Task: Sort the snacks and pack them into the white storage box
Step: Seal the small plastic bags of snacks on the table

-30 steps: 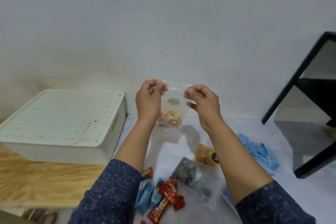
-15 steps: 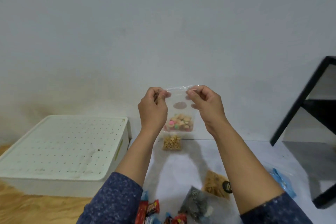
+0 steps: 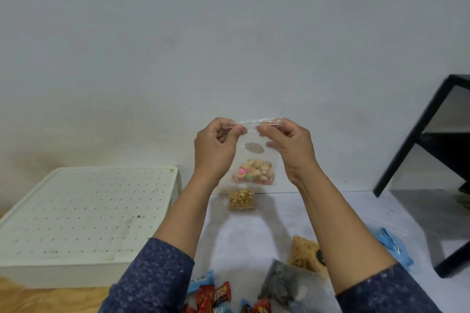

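A clear zip bag of mixed colourful snacks point(image 3: 254, 173) hangs upright in front of the wall. My left hand point(image 3: 216, 150) pinches its top strip at the left end, and my right hand point(image 3: 290, 145) pinches it at the right end. The white storage box point(image 3: 76, 216) sits at the left with its perforated lid on. On the white surface below lie a small bag of nuts point(image 3: 241, 199), a bag of yellow crisps point(image 3: 304, 254), a dark bag point(image 3: 282, 284), red and blue wrapped candies point(image 3: 216, 295) and blue packets point(image 3: 391, 244).
A black metal frame point(image 3: 417, 134) stands at the right on the white surface. The box rests partly on a wooden top point(image 3: 30, 297) at the lower left. A plain wall rises right behind everything.
The view has tilted up, so the box and table items sit lower in frame. My hands have slid closer together along the bag's top strip, holding it at about the same height.
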Demonstrator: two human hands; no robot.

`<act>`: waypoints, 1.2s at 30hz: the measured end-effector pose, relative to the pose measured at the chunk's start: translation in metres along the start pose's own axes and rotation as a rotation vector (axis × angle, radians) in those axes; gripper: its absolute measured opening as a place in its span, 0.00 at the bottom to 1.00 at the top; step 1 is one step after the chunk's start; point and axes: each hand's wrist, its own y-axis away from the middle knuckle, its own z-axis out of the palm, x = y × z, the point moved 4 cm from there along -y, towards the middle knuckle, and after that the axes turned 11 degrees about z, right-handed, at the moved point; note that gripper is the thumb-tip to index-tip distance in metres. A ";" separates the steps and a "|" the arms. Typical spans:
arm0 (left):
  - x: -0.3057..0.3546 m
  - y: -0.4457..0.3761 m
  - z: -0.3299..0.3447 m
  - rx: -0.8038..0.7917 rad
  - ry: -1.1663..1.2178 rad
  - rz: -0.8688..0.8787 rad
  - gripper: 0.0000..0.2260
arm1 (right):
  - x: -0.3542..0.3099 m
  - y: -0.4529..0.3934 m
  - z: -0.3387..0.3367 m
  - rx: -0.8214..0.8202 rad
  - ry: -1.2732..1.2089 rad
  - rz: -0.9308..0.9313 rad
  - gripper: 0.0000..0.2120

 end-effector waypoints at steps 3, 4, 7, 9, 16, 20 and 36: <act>0.000 0.001 0.000 -0.106 0.087 -0.075 0.05 | 0.000 0.000 -0.002 0.049 -0.029 -0.013 0.08; 0.000 0.001 0.000 -0.127 0.111 -0.091 0.04 | 0.001 0.001 -0.002 0.037 -0.031 -0.008 0.07; 0.003 0.000 -0.003 -0.134 0.133 -0.094 0.04 | 0.005 0.005 0.005 -0.052 -0.036 0.025 0.02; 0.004 0.001 -0.005 -0.135 0.118 -0.073 0.05 | 0.007 0.006 0.008 -0.071 -0.037 0.044 0.02; 0.008 0.007 -0.013 -0.152 0.026 -0.023 0.02 | 0.005 0.014 0.015 -0.026 0.025 0.000 0.03; 0.010 0.007 -0.021 -0.159 -0.029 -0.003 0.02 | 0.005 0.018 0.019 -0.072 0.063 -0.004 0.06; 0.018 0.024 -0.033 -0.151 -0.059 0.115 0.06 | 0.003 0.043 0.031 0.061 0.248 -0.246 0.16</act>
